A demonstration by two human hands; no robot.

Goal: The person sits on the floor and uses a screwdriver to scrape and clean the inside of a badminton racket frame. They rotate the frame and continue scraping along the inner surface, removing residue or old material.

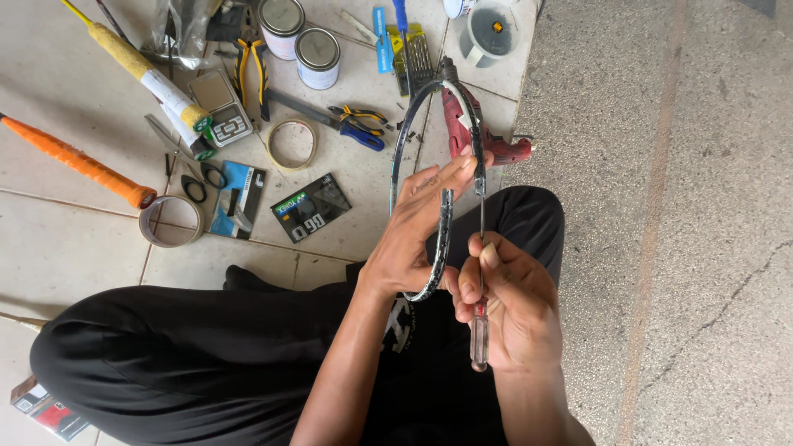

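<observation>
Hands meet over a lap in black trousers (190,355). The left hand (417,231) reaches up toward 1 o'clock and holds a dark, empty oval racket frame with no strings (405,136). Its palm is wrapped around the near rim, and its long fingers (453,172) lie stretched out, almost flat, with the tips touching the rim on the far side. The right hand (508,310) is curled tight around a thin screwdriver with a clear handle and red band (480,326). The handle sticks out at 6 o'clock below the fist, and the metal shaft points up to 12 o'clock, its tip on the frame right beside the left fingertips. A red power drill (475,136) lies on the tiled floor (74,239) behind the frame, at 12 o'clock
</observation>
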